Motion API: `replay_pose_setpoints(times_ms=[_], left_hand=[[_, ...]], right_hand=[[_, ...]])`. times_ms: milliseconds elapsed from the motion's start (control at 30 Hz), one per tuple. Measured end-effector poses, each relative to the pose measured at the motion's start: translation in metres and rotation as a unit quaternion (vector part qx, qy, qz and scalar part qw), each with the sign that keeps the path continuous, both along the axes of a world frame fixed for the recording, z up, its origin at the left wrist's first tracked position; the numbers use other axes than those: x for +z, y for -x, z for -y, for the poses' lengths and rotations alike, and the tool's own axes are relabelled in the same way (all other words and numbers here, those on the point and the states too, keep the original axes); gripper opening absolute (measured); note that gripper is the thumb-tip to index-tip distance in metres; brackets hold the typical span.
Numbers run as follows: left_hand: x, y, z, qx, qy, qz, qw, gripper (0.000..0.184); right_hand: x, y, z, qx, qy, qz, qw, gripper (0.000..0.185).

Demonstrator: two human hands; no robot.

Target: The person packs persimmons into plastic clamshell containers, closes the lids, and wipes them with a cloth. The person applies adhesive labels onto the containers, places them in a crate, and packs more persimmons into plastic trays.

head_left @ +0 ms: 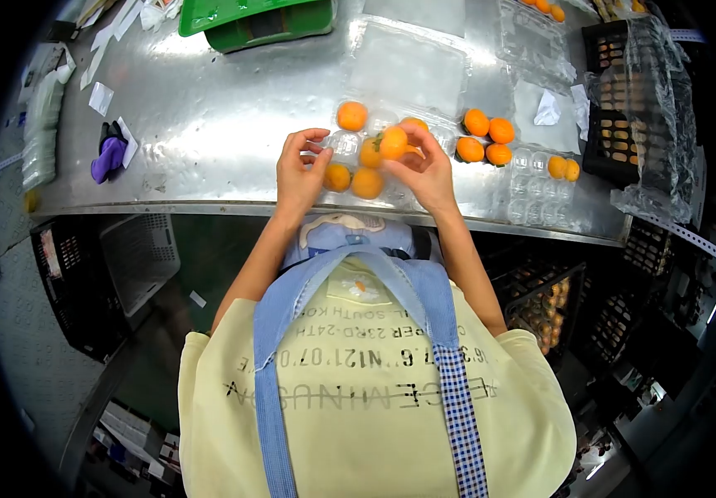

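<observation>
A clear plastic tray (pixel 345 148) lies near the front edge of the metal table, with several orange fruits in its cups. My right hand (pixel 426 173) is closed on an orange fruit (pixel 393 143), held above the tray between thumb and fingers. At the tray's left side is my left hand (pixel 301 176), its thumb and fingers apart, with nothing between them. One fruit (pixel 351 116) sits at the tray's back left. Two more, including a front left one (pixel 337 177), rest along the near side.
Several oranges (pixel 487 137) and another clear tray (pixel 529 195) with two fruits are to the right. A green bin (pixel 263 25) stands at the back. Black crates (pixel 611 108) line the right end. A purple object (pixel 109 158) lies left.
</observation>
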State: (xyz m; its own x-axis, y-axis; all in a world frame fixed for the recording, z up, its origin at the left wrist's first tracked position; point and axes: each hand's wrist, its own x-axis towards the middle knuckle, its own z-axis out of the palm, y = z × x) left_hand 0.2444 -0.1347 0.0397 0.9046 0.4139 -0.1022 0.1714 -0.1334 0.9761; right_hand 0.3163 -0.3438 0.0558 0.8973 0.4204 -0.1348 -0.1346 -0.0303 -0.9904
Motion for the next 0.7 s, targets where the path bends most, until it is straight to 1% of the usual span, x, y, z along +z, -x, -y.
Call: replay_pose_setpoints(times_ms=[133, 167, 200, 300, 400, 433, 500, 567, 700], left_hand=[[-0.009, 0.006, -0.011, -0.037, -0.071, -0.015, 0.997, 0.022], [-0.009, 0.007, -0.013, -0.055, -0.096, -0.022, 0.994, 0.023], [-0.009, 0.008, -0.014, -0.072, -0.12, -0.029, 0.99, 0.023], [-0.004, 0.015, -0.015, -0.154, -0.227, -0.053, 0.96, 0.027], [0.0, 0.019, -0.013, -0.211, -0.226, -0.102, 0.945, 0.033], [0.001, 0.019, -0.012, -0.221, -0.248, -0.089, 0.939, 0.035], [0.003, 0.019, -0.011, -0.242, -0.291, -0.061, 0.924, 0.039], [0.003, 0.02, -0.008, -0.255, -0.295, -0.061, 0.919, 0.044], [0.003, 0.018, -0.008, -0.269, -0.309, -0.061, 0.91, 0.047]], right_hand=[[-0.012, -0.008, 0.02, -0.058, 0.033, 0.069, 0.995, 0.056], [-0.008, -0.01, 0.027, -0.076, 0.025, 0.041, 0.996, 0.055], [-0.009, -0.013, 0.034, -0.088, 0.034, 0.052, 0.994, 0.055], [-0.014, -0.022, 0.059, -0.14, 0.073, 0.085, 0.984, 0.054], [-0.012, -0.027, 0.081, -0.161, 0.128, 0.089, 0.975, 0.054], [-0.015, -0.029, 0.086, -0.169, 0.137, 0.1, 0.971, 0.055], [-0.014, -0.031, 0.092, -0.167, 0.17, 0.122, 0.964, 0.056], [-0.013, -0.031, 0.093, -0.159, 0.193, 0.164, 0.954, 0.058], [-0.006, -0.035, 0.089, -0.066, 0.318, 0.267, 0.907, 0.059]])
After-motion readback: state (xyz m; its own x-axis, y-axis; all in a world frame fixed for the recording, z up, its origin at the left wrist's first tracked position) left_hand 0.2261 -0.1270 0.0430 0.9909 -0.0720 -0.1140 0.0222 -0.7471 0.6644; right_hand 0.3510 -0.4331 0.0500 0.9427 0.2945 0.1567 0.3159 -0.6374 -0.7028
